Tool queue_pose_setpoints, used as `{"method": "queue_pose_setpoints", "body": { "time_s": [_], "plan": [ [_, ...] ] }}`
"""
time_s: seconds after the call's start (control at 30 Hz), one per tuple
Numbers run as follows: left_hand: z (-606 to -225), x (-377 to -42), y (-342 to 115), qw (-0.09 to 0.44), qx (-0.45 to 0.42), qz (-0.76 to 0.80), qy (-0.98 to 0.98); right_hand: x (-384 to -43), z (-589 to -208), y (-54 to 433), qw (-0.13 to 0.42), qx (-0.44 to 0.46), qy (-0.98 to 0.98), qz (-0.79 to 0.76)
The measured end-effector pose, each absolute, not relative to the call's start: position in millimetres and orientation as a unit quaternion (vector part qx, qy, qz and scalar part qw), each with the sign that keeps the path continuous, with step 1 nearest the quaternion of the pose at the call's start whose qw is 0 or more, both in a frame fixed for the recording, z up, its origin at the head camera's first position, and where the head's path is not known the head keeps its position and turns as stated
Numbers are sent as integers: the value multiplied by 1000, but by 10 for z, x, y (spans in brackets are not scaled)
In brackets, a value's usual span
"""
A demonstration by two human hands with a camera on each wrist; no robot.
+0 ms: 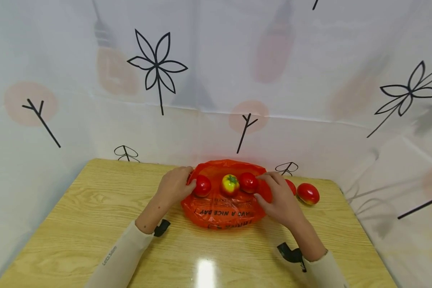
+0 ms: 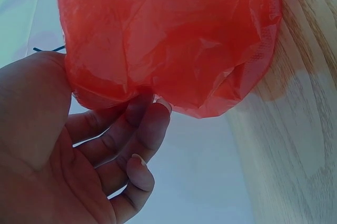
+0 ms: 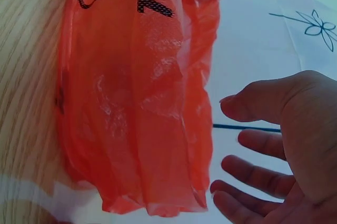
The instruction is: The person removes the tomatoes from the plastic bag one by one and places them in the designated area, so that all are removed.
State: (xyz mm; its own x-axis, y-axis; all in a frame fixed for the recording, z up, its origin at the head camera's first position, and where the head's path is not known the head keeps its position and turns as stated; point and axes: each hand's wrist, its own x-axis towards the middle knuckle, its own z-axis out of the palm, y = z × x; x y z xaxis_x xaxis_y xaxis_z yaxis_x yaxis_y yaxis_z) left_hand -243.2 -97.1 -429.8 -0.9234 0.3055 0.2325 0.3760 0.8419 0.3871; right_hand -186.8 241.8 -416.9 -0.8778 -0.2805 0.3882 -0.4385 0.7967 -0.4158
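Observation:
A red plastic bag (image 1: 225, 216) with black lettering sits on the table, its mouth spread. Within its mouth show a yellow-green and red tomato (image 1: 230, 185) with a green top and two glossy red fruits, one at the left (image 1: 203, 186) and one at the right (image 1: 249, 183). My left hand (image 1: 175, 185) holds the bag's left edge, fingers bent against the outside; the bag hides the thumb tip in the left wrist view. With fingers spread, my right hand (image 1: 282, 198) is beside the bag's right edge, apart from it in the right wrist view.
Two more red fruits lie to the right of the bag, one (image 1: 291, 187) partly behind my right hand and another (image 1: 308, 194) farther right. A patterned white cloth (image 1: 209, 132) hangs behind the wooden table (image 1: 93, 224).

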Motion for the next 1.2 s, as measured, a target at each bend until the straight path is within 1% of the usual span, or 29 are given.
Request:
{"method": "queue_pose_setpoints", "body": {
  "time_s": [0.17, 0.3, 0.47, 0.97, 1.2],
  "plan": [
    [-4285, -2436, -965, 80, -179, -216, -957, -1922, -4199, 2372, 157, 202, -932, 257],
    [-4280, -2440, -963, 79, -178, -216, -957, -1969, -4228, 2336, 155, 227, -929, 248],
    [-4277, -2438, -965, 78, -176, -215, -957, -2031, -4279, 2293, 144, 250, -930, 226],
    [-4275, -2437, -966, 78, -180, -215, -957, -2103, -4296, 2155, 75, 213, -957, 182],
    [-4273, -2434, -967, 78, -182, -216, -956, -2157, -4301, 2108, 68, 215, -957, 180]
  ]
}}
